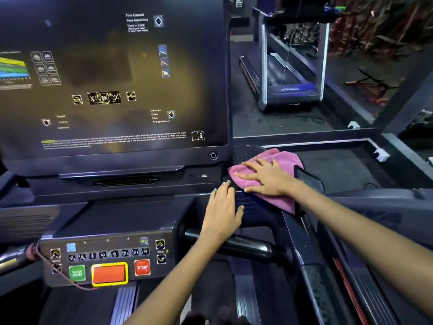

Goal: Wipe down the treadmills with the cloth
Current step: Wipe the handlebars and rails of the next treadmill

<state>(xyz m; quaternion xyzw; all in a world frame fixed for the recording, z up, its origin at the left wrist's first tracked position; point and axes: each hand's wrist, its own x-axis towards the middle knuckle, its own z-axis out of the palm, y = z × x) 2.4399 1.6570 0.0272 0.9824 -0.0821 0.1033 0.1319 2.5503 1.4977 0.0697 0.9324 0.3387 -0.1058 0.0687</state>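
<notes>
A pink cloth [281,158] lies bunched on the right shoulder of the treadmill console [131,184], beside the big dark display screen [112,73]. My right hand [264,177] presses flat on the cloth with straight, spread fingers. My left hand [222,207] rests flat on the dark console surface just left of the cloth, fingers straight, holding nothing. Part of the cloth hangs over the console's right edge.
A button panel [110,261] with a red STOP key, a green key and an orange block sits lower left. A black handlebar grip [246,245] runs under my left forearm. A second treadmill [290,73] stands beyond on the dark gym floor; sockets [380,156] sit at right.
</notes>
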